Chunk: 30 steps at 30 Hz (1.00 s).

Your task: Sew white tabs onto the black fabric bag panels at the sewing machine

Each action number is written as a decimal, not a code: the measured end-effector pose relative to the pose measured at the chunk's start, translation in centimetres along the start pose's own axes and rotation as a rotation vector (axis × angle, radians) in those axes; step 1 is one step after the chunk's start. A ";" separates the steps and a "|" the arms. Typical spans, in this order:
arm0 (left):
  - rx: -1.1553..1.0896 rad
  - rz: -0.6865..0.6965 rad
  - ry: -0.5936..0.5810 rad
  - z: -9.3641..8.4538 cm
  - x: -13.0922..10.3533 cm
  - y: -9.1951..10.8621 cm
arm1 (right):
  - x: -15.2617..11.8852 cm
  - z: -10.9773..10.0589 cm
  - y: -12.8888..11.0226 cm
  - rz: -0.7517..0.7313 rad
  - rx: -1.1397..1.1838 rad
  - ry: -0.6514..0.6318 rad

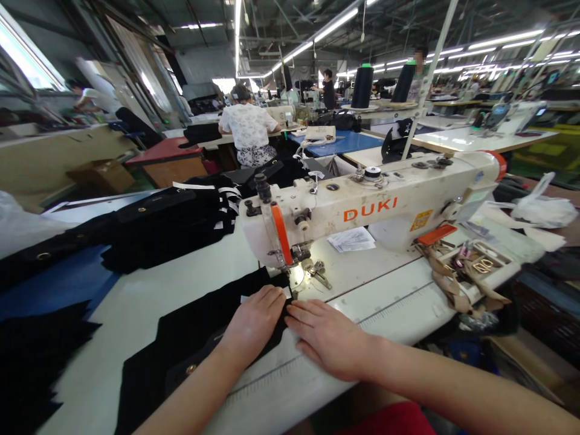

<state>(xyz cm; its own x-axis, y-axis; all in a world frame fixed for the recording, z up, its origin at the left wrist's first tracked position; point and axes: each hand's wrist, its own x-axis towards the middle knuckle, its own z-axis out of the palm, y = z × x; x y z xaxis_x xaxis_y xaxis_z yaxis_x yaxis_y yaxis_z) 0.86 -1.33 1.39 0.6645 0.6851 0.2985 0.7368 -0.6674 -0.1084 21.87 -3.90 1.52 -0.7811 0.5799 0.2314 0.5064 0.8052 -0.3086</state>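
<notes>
A black fabric piece [181, 326] lies on the sewing machine bed, its right end under the needle area of the white sewing machine [371, 205]. My left hand [256, 320] lies on that fabric, fingers flat and side by side, close in front of the presser foot [290, 275]. A small white strip shows at its fingertips. Just to the right, my right hand [328, 335] rests palm down with fingers stretched out, its fingertips touching the fabric's right edge. A brass-coloured metal fitting [191, 369] shows on the cloth beside my left forearm.
Stacked black pieces [172, 223] with white strips lie behind and left. More black fabric [40, 350] is at the left edge. Printed papers [351, 240] sit under the machine arm. A tray [487, 263] of metal rings stands right. A co-worker [250, 130] sits ahead.
</notes>
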 end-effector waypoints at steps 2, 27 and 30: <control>-0.003 0.002 0.003 0.1 0.0 0.1 | 0.0 0.0 0.0 -0.001 0.005 0.004; -0.083 0.012 0.006 0.5 -0.2 -0.5 | 1.9 -0.7 1.8 0.001 -0.021 0.054; -0.112 -0.025 0.048 0.7 -0.6 -0.3 | 3.5 -0.7 2.9 0.036 -0.116 0.056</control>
<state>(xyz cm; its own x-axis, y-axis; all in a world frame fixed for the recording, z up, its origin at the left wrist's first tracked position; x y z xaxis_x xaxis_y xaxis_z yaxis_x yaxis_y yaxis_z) 0.29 -1.35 0.54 0.6370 0.6891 0.3456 0.7329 -0.6803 0.0057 20.89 0.54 2.10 -0.7418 0.6120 0.2743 0.5749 0.7909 -0.2099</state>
